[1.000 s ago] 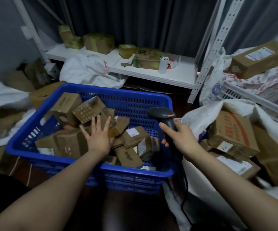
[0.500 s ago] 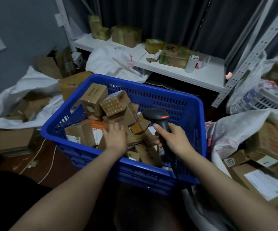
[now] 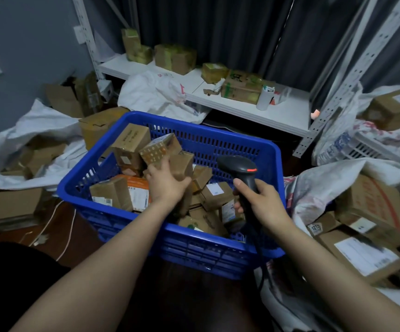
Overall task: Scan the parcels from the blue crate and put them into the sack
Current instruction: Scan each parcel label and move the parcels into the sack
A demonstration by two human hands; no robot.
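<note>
The parcels (image 3: 131,142) are heaped in the crate (image 3: 74,183), which is set before the shelf (image 3: 278,113). Boxes (image 3: 175,57) are ranged on the shelf. A sack (image 3: 325,183) is laid just right of the crate; a second sack (image 3: 38,121) is spread to its left.

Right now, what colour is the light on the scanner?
Red: a small bar glows atop the black scanner, seen in the head view.

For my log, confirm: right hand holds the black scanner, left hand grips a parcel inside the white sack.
Wrong place: in the head view the left hand grips the parcel inside the blue crate, not the sack. The right hand holds the black scanner.
</note>
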